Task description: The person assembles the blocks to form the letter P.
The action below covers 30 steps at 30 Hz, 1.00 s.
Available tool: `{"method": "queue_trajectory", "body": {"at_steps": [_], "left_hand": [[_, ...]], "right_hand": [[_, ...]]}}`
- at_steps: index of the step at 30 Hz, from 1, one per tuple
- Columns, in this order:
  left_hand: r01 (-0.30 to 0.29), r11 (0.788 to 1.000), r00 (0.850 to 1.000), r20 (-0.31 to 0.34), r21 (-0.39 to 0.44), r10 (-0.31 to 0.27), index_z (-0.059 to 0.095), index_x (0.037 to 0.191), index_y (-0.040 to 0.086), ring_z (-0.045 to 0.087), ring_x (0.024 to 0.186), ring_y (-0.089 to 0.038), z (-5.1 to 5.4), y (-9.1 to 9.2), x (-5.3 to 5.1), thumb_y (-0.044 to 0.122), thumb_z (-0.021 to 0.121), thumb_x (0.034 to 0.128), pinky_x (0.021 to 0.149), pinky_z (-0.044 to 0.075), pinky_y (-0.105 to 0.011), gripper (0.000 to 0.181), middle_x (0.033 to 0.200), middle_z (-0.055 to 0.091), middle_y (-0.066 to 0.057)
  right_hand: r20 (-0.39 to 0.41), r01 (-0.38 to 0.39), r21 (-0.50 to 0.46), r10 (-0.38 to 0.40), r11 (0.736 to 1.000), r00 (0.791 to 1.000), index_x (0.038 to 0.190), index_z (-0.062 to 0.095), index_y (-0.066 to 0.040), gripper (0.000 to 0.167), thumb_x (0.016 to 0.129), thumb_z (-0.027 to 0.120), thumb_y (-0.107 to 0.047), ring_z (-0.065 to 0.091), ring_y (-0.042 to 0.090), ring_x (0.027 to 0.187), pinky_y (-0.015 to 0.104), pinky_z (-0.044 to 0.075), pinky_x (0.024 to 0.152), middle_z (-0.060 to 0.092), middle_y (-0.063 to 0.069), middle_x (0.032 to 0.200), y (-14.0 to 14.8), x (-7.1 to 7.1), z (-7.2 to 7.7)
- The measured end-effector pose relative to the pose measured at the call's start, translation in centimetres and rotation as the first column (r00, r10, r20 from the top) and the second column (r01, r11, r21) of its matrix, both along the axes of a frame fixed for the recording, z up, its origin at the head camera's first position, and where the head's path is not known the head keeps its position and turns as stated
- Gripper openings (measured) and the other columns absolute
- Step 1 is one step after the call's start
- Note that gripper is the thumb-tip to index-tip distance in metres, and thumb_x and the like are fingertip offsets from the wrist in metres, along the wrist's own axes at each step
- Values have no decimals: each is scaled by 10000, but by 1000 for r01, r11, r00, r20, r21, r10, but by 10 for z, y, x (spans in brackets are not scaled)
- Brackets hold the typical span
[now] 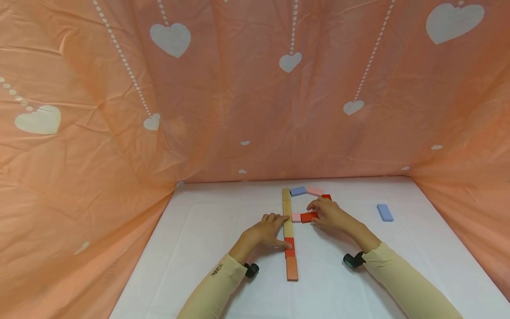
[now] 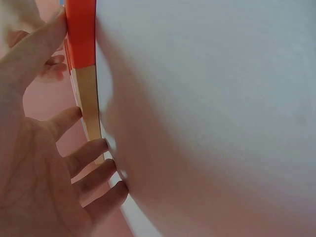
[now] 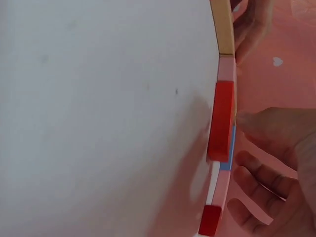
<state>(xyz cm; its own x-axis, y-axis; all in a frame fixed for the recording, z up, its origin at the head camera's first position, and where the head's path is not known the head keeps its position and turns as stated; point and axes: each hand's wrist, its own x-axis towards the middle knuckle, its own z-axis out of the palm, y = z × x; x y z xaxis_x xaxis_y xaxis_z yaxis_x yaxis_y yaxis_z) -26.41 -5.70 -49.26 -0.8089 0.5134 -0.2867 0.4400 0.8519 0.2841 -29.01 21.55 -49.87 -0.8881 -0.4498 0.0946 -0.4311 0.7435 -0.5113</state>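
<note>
A straight column of flat blocks runs toward me: light wooden blocks (image 1: pixel 286 206), a red block (image 1: pixel 290 252) and an orange-brown block (image 1: pixel 292 269) at the near end. My left hand (image 1: pixel 264 232) rests along its left side, the index finger touching a wooden block and the thumb on the red one. From the column's middle a small pink block (image 1: pixel 296 217) and another red block (image 1: pixel 308 217) extend right. My right hand (image 1: pixel 332 215) is at that red block's right end, thumb close to it, fingers loosely bent and spread; contact is unclear.
At the column's far end, a blue block (image 1: pixel 298 191), a pink block (image 1: pixel 314 191) and a partly hidden red block (image 1: pixel 326 196) curve right. A separate blue block (image 1: pixel 384 212) lies farther right on the white tabletop (image 1: pixel 211 221). An orange curtain (image 1: pixel 239 106) stands behind.
</note>
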Motion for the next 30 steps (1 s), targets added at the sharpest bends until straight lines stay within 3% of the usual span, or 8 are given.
{"method": "queue_trajectory", "body": {"at_steps": [10, 17, 30], "left_hand": [[14, 1000, 1000, -10, 15, -13, 314, 1691, 248, 385, 1487, -307, 2, -3, 1, 605, 799, 912, 1166, 464, -520, 985, 1635, 407, -92], [14, 1000, 1000, -21, 17, -14, 325, 1681, 240, 387, 1480, -297, 2, -4, 0, 596, 805, 911, 1173, 459, -506, 974, 1623, 408, -89], [18, 1000, 1000, -12, 22, -18, 313, 1691, 248, 384, 1481, -309, -2, -2, -1, 604, 797, 913, 1164, 465, -521, 983, 1633, 406, -91]], "right_hand": [[-51, 50, -88, -55, 995, 997, 1206, 708, -20, 269, 946, 772, -44, 619, 379, 1129, 651, 414, 1057, 684, 116, 1136, 30, 12, 1], [-55, 125, -137, -134, 983, 989, 1238, 700, -4, 306, 947, 780, -51, 618, 381, 1092, 613, 493, 965, 677, 145, 1149, 56, 18, 3], [-138, 248, -226, -283, 942, 949, 1193, 689, 86, 326, 918, 811, -39, 654, 445, 986, 559, 545, 860, 672, 245, 1054, 110, 30, -1]]}}
